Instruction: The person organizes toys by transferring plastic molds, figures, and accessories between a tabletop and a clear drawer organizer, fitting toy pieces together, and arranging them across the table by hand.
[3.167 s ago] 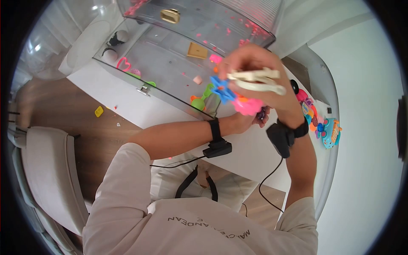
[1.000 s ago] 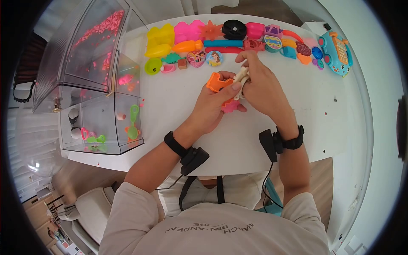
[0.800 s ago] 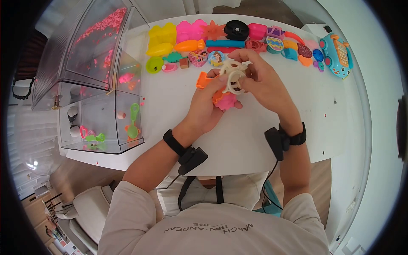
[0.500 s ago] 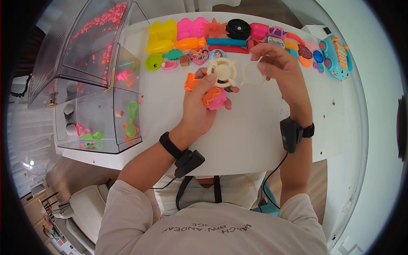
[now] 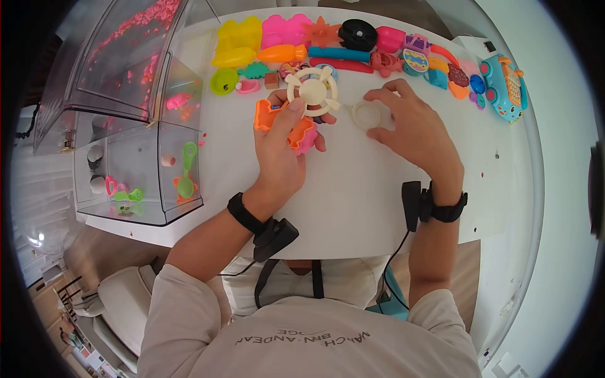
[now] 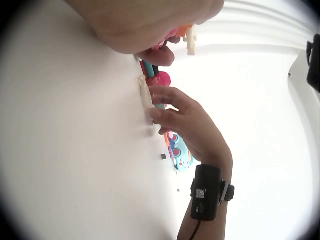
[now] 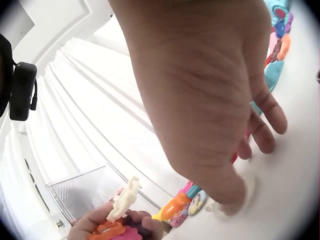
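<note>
In the head view my left hand (image 5: 277, 151) grips several shapes at once: a cream wheel-shaped piece (image 5: 311, 92) under the thumb, an orange cutter (image 5: 268, 116), a pink scalloped piece (image 5: 307, 142), and bits of blue and dark purple behind them. My right hand (image 5: 413, 126) is low over the white table, thumb and fingers spread around a thin cream ring (image 5: 367, 115) with small projections. The left wrist view shows that ring (image 6: 145, 95) edge-on at the tabletop, fingertips beside it. In the right wrist view the thumb (image 7: 231, 197) covers part of it.
Along the table's (image 5: 340, 201) far side run rows of toys, among them a yellow mould (image 5: 239, 33), a blue roller (image 5: 340, 54), a black round case (image 5: 358, 34) and a toy phone (image 5: 504, 88). A clear box (image 5: 126, 173) with green scoops and pink bits stands left.
My right hand has drawn the thin ring away from the wheel-shaped piece and lowered it to the table, the fingers now spread. My left hand has shifted left, still holding its shapes.
</note>
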`<state>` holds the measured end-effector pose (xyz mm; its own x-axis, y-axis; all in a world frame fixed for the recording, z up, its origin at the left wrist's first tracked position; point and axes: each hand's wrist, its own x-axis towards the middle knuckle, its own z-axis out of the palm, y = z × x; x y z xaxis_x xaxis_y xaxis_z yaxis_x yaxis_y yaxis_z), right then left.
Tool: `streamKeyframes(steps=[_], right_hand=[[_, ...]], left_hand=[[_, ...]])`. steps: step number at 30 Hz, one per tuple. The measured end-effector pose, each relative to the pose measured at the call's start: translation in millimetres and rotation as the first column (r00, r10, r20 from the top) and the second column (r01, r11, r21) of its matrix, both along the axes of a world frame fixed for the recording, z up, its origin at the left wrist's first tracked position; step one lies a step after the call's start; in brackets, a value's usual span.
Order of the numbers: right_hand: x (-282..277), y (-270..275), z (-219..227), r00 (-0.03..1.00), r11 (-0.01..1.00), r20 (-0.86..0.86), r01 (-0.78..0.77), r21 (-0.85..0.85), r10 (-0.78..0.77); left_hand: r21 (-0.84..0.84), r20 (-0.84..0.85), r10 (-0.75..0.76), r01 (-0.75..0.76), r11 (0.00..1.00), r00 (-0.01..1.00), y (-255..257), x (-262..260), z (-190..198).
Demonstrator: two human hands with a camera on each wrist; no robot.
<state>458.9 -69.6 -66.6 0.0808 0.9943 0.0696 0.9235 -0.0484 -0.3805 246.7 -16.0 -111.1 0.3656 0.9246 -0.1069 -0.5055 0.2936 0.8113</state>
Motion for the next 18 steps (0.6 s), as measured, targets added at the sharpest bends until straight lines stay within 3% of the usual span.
streamKeyframes(steps=[2, 7, 18], right_hand=[[-0.1, 0.4, -5.8, 1.0, 0.999, 0.01, -0.029, -0.041, 0.029], [-4.9, 11.1, -16.8, 0.994, 0.99, 0.033, 0.099, 0.102, -0.103], [-5.7, 24.3, -33.9, 0.996, 0.965, -0.035, 0.083, 0.249, -0.076]], left_hand=[[0.007, -0.005, -0.01, 0.01, 1.0, 1.0, 0.5, -0.1, 0.1], [-0.014, -0.01, -0.018, 0.018, 1.0, 1.0, 1.4, 0.0, 1.6], [-0.04, 0.061, -0.025, 0.027, 0.999, 0.998, 1.7, 0.4, 1.5]])
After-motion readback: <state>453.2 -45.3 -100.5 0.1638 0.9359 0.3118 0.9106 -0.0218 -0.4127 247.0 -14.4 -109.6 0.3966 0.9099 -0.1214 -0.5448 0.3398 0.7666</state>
